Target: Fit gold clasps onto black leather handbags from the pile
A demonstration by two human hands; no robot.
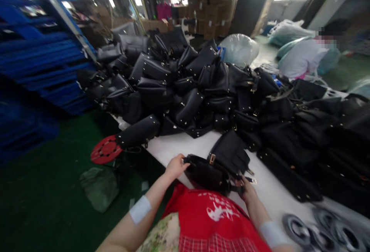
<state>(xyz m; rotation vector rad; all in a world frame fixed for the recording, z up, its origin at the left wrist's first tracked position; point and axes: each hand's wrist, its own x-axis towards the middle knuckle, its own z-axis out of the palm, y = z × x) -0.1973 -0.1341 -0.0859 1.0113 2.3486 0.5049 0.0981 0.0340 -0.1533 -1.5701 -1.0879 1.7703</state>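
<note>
A black handbag [206, 173] with gold-coloured metal fittings lies at the near edge of the white tabletop [162, 149], close to my red apron. At its left end, my left hand [175, 167] pinches the corner between thumb and fingers. My right hand [246, 188] is closed around the right end, near a strap with a gold buckle [253, 181]; part of its grip is hidden. A broad black flap [229, 152] spreads out beyond the bag, though I cannot tell whether it belongs to it.
A large heap of black bags [185, 86] covers the far side of the table. Several grey rolls [297, 229] lie at lower right. A red round stool [106, 149] stands left, near blue stacks [43, 66]. Another person [303, 57] bends among plastic sacks [239, 49] at the back right.
</note>
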